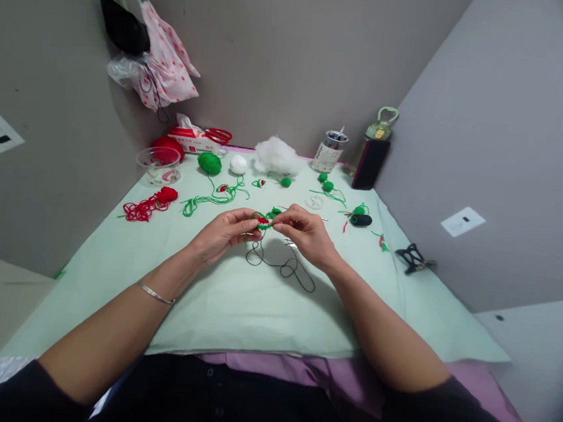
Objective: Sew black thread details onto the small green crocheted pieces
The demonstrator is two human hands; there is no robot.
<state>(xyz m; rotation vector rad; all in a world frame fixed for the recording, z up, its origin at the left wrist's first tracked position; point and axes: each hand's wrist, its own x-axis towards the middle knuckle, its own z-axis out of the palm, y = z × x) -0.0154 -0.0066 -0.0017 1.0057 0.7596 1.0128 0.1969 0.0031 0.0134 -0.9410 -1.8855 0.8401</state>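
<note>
Between my two hands, over the middle of the table, is a small red, white and green crocheted piece [263,223]. My left hand [230,231] is closed on its left side, thumb on top. My right hand [304,232] pinches at its right edge; whether a needle or thread is between those fingertips is too small to tell. A thin black thread [283,266] hangs from the piece and lies in loops on the cloth below. Some green yarn [274,213] shows just behind the piece.
Behind my hands lie a green yarn ball [210,163], a white yarn ball [239,164] and fluffy stuffing [277,156]. Red yarn [150,205] and a plastic tub [159,167] are left. A pen jar [329,153], phone [371,164] and black claw clip [413,259] are right.
</note>
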